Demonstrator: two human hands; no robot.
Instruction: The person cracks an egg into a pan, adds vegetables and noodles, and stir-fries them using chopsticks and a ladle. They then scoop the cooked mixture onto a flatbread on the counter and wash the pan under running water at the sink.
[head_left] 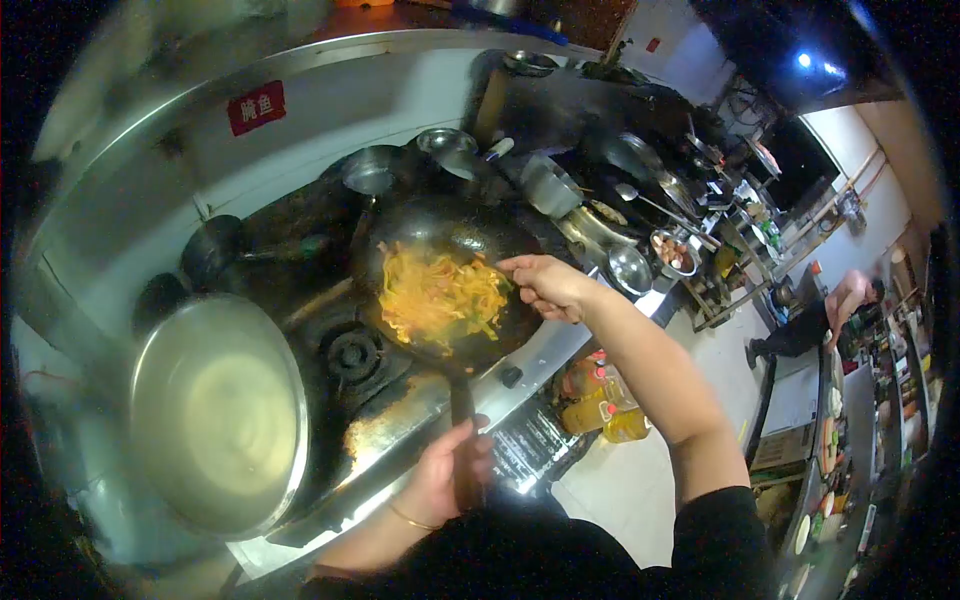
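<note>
A dark wok (pixel 455 225) sits over the stove, with a mound of yellow-orange food strips (pixel 440 295) in it and light steam above. My left hand (pixel 447 462) is wrapped round the wok's handle (pixel 461 400) at the near side. Over the right rim of the wok is my right hand (pixel 547 287), its fingers curled together and the fingertips at the edge of the food. Whatever those fingers hold, if anything, I cannot make out.
A large metal basin (pixel 300 400) of cloudy liquid stands left of the burner (pixel 352 355). Behind are metal bowls (pixel 447 145) and a pot (pixel 550 187). Oil bottles (pixel 605 412) stand below on the right. A person (pixel 835 315) bends at the far right counter.
</note>
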